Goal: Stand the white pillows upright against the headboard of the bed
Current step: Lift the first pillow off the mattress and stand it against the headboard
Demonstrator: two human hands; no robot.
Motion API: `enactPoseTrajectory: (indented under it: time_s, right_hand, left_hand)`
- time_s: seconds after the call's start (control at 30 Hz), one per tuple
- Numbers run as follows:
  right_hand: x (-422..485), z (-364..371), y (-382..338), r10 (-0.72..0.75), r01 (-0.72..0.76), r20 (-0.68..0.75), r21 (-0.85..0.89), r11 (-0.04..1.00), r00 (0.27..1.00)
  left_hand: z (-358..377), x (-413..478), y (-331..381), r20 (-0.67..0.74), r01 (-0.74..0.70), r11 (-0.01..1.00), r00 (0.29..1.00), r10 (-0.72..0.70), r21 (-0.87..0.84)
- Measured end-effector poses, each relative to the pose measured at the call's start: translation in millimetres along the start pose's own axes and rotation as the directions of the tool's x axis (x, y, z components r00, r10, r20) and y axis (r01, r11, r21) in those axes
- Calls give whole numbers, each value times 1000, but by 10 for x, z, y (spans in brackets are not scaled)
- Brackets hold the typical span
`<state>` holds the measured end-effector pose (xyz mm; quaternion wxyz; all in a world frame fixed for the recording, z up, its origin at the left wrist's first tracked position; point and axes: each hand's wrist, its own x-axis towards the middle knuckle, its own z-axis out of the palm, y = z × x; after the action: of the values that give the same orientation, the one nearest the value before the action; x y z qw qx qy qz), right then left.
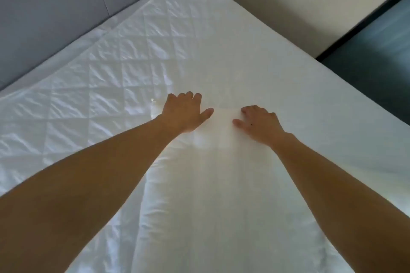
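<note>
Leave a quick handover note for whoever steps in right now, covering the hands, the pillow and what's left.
Left hand: on the far end of the white pillow, fingers curled over its edge.
Right hand: same end, pressing or gripping; a closed grasp cannot be confirmed.
Pillow: lying lengthwise on the quilted mattress, away from the grey headboard.
Done: nothing stands upright yet.
Left: lift this pillow and lean it upright against the headboard. No other pillow is in view.
</note>
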<state>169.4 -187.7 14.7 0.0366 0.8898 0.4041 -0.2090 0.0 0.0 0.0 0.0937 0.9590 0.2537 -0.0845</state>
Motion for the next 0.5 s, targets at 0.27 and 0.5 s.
enactPoseTrajectory:
  time_s: [0.27,0.5]
  right_hand:
    - [388,46,104,14,-19,117,44,999,993]
    - [348,18,120,-18,17,49,15,1000,999]
  left_hand:
    - [265,248,-261,199,27,997,980,-13,-66]
    - [120,147,-270,174,27,992,985,-5,-123]
